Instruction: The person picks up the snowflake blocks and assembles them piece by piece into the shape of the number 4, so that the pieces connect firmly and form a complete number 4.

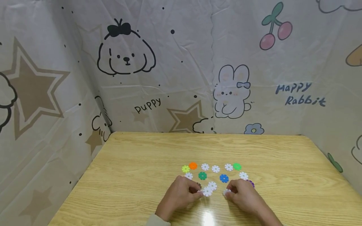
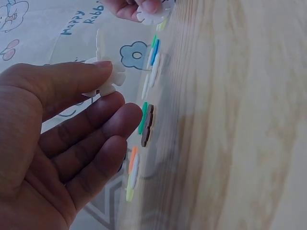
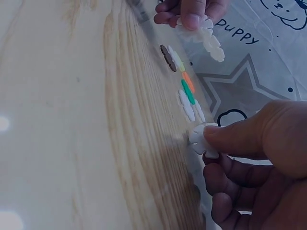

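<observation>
My left hand (image 1: 182, 192) pinches a small group of joined white notched plastic discs (image 1: 207, 191) between thumb and index finger. From the right wrist view, this joined piece (image 3: 213, 47) hangs off the fingertips like a short chain. The other fingers of the left hand are loosely bent below it. Across a small gap, my right hand (image 1: 244, 195) grips a single white notched disc (image 1: 226, 192) between thumb and forefinger. Its notches show along the rim of the disc (image 3: 197, 139) in the right wrist view. Both hands are held close over the near part of the table.
Loose notched discs lie beyond the hands: yellow-green (image 1: 185, 169), orange (image 1: 193, 165), dark green (image 1: 202, 175), blue (image 1: 224, 178), bright green (image 1: 237, 166) and several white (image 1: 216, 169). A purple disc (image 1: 251, 184) and a brown disc (image 2: 147, 125) are partly hidden. A printed curtain surrounds the wooden table (image 1: 135, 157).
</observation>
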Available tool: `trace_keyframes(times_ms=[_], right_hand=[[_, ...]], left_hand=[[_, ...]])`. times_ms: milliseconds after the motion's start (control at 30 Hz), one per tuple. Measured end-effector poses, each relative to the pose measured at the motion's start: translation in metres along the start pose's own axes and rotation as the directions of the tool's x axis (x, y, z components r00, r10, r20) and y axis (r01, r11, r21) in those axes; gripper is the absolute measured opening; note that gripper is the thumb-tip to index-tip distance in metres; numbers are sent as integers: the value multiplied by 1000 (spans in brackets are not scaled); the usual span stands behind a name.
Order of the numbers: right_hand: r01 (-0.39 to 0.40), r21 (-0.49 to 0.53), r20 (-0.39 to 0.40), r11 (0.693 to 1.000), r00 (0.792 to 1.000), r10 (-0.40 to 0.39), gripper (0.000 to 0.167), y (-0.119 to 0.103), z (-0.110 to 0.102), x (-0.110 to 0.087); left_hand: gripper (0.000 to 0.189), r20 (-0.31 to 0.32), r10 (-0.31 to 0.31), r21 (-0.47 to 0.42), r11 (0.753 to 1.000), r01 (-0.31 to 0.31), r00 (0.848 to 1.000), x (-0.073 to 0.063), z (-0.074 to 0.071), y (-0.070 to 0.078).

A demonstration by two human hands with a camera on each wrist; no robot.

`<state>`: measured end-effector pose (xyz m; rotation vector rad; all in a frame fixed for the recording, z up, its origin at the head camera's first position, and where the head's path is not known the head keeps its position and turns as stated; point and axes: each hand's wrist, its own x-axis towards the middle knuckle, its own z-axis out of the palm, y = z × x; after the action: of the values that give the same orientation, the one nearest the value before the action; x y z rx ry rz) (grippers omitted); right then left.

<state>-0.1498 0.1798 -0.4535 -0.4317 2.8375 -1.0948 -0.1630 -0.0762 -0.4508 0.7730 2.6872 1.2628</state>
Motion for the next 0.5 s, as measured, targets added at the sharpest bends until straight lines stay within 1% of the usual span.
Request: trace_keyframes(times_ms=[67, 233, 500], right_hand=[[7, 3, -6, 1000, 1000, -7, 12, -1, -1, 0], [11, 44, -17, 999, 1000, -10, 10, -4, -2, -1], [-8, 184, 6, 983, 1000, 7, 5, -11, -5, -2]], left_hand=[[7, 1, 8, 1, 1000, -8, 1000, 0, 1, 0], [8, 2, 9, 14, 1000, -9, 1000, 0, 2, 0], [8, 1, 31, 25, 999, -31, 1000, 1, 3, 0]])
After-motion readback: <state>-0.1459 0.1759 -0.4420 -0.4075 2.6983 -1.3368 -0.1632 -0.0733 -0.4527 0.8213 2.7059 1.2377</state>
